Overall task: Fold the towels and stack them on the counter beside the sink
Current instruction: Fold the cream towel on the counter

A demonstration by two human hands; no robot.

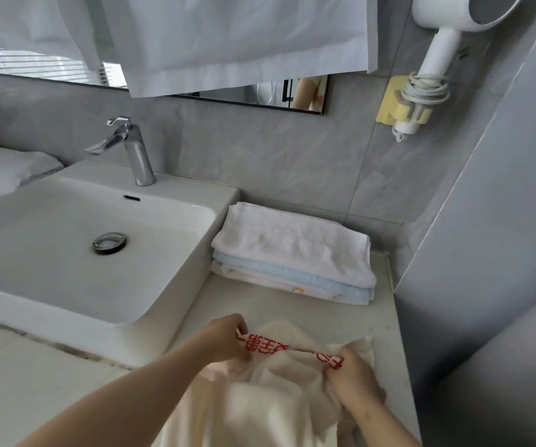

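Note:
A cream towel (270, 401) with red printed characters along one edge lies bunched on the pale counter (386, 324) at the bottom of the view. My left hand (224, 340) pinches that printed edge at its left end. My right hand (353, 379) grips the same edge at its right end, so the edge is stretched between them. Behind it, against the wall, sits a stack of three folded towels (292, 253): white on top, light blue in the middle, white below. The stack is right of the white sink (176, 285).
A chrome faucet (131, 150) stands behind the sink basin. More white cloth (2, 169) lies on the counter left of the sink. A white hair dryer (437, 62) hangs on the right wall. White fabric (237, 43) hangs over the mirror.

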